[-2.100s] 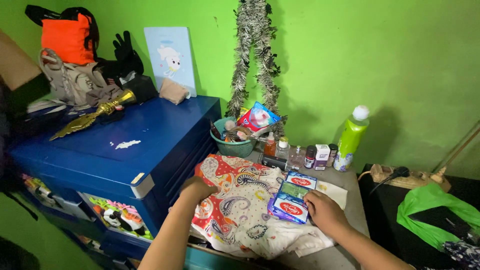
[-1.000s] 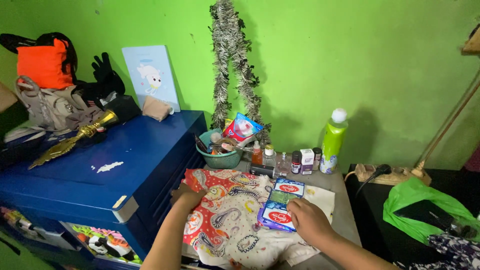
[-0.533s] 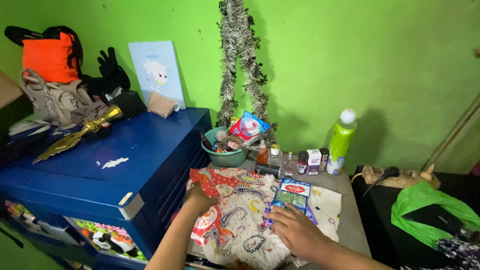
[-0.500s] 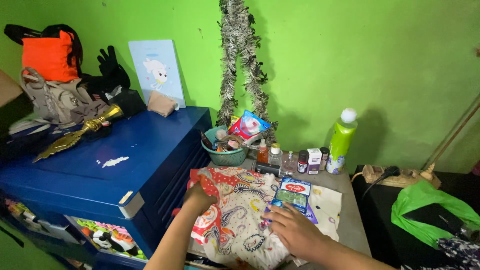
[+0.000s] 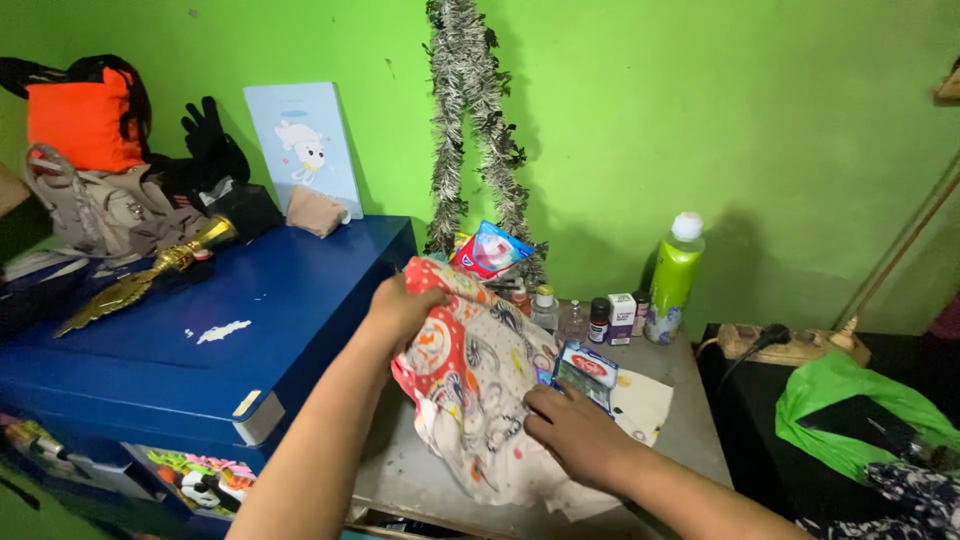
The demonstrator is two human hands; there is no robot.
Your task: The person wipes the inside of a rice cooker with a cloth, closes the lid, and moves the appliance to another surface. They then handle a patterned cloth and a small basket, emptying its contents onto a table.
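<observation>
Two hands are on the cloth [image 5: 470,390]: my left hand [image 5: 400,303] is closed on its upper corner, holding it up off the table [image 5: 690,440], and my right hand [image 5: 565,435] lies with fingers spread and flat on its lower part, gripping nothing. The cloth hangs tilted between them, its bottom edge on the table. A blue packet [image 5: 585,372] rests against the cloth just above my right hand; small bottles [image 5: 600,320] stand behind the cloth by the wall. I judge this the lifting step; next, the packet likely needs clearing so the cloth comes free.
</observation>
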